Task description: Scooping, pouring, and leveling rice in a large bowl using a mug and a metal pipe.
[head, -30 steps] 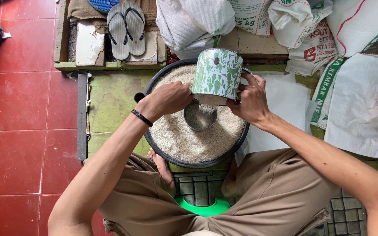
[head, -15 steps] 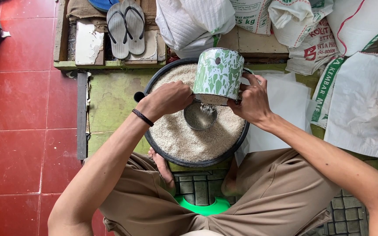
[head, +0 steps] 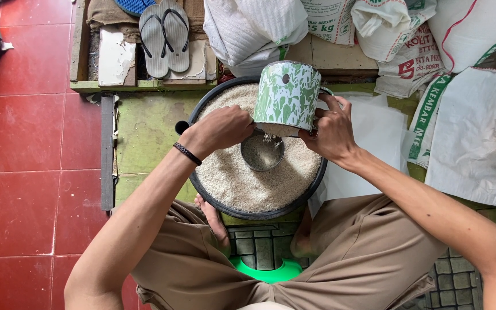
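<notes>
A wide black basin (head: 202, 192) full of rice (head: 236, 178) sits on the floor in front of my knees. My right hand (head: 331, 132) grips the handle of a green-and-white enamel mug (head: 288, 95), tilted over the basin. Rice grains fall from the mug into a small metal cup (head: 262, 152) that rests in the rice. My left hand (head: 219, 129) is closed at the mug's lower rim, above the small cup. What its fingers hold is hidden under the mug. A dark band is on my left wrist.
White woven sacks (head: 477, 132) lie at the right and at the back (head: 254, 28). A pair of grey sandals (head: 165, 37) rests on a wooden pallet (head: 139, 86) behind the basin. Red floor tiles (head: 30, 143) spread to the left. A green stool (head: 268, 272) is under me.
None of the hands or the mug has visibly moved; rice keeps falling from the mug into the small cup.
</notes>
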